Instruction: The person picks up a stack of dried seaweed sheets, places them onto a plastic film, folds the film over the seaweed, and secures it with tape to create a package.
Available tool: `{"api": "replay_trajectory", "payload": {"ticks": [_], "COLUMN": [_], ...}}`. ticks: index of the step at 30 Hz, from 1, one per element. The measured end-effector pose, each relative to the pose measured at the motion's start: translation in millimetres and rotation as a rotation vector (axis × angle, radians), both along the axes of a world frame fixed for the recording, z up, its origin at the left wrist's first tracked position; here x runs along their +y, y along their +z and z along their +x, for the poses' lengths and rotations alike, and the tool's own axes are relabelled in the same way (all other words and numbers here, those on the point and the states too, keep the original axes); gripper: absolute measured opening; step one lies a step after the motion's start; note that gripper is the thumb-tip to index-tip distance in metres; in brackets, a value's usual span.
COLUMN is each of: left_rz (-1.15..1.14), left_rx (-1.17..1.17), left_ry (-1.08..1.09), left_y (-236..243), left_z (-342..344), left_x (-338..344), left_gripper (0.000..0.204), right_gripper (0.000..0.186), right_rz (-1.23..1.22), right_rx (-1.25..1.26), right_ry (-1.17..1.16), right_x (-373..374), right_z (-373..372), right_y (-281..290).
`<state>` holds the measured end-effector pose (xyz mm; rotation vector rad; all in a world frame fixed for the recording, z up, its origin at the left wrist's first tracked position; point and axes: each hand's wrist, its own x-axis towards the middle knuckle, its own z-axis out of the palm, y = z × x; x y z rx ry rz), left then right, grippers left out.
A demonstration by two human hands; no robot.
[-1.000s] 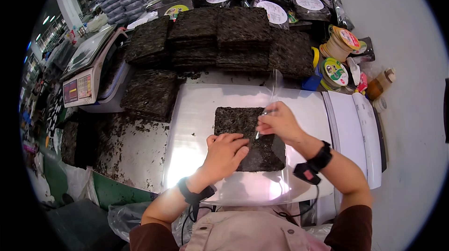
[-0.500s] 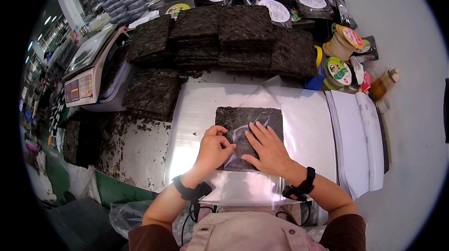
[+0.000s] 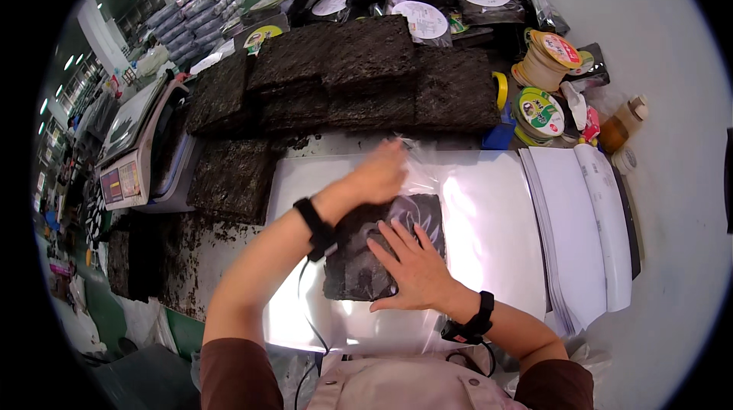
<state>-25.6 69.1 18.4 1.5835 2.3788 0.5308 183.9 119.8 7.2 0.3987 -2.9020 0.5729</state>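
The left hand (image 3: 379, 173) pinches the mouth of the clear plastic bag (image 3: 427, 181) at its far edge; just nearer, the dark seaweed stack (image 3: 359, 257) lies under the right hand (image 3: 412, 269), fingers spread flat. Judged best: hold the stack square while sliding the bag over it.

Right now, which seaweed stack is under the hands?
The lone dried seaweed stack on the white tray, partly inside a clear bag; the others sit behind.
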Motion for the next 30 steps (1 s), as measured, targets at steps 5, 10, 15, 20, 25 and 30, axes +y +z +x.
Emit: {"api": "replay_trajectory", "payload": {"ticks": [5, 10, 15, 20, 25, 30], "left_rz": [-0.353, -0.22, -0.055, -0.14, -0.069, -0.509], "left_rx": [0.167, 0.342, 0.134, -0.205, -0.624, -0.415], "left_ry": [0.202, -0.007, 0.154, 0.359, -0.019, -0.086], "left_y": [14.1, 16.6, 6.7, -40.1, -36.0, -11.3], "left_z": [-10.7, -7.1, -25.2, -44.8, -53.2, -107.8], "left_x": [49.6, 72.2, 96.2, 131.9, 123.0, 66.5], "left_gripper": [0.052, 0.042, 0.033, 0.034, 0.036, 0.069], "right_gripper": [0.097, 0.097, 0.097, 0.098, 0.097, 0.098], "right_rz": [0.0, -0.042, -0.055, -0.055, -0.037, -0.039], "right_rx": [-0.018, -0.017, -0.042, -0.063, -0.026, -0.028], "right_ry": [-0.038, -0.033, -0.021, -0.018, -0.034, -0.026], "right_x": [4.8, 7.2, 6.6, 8.0, 10.5, 9.0], "right_z": [-1.7, 0.0, 0.1, -0.9, 0.2, -0.2], "right_y": [0.3, -1.7, -1.9, -3.7, -3.5, -1.4]}}
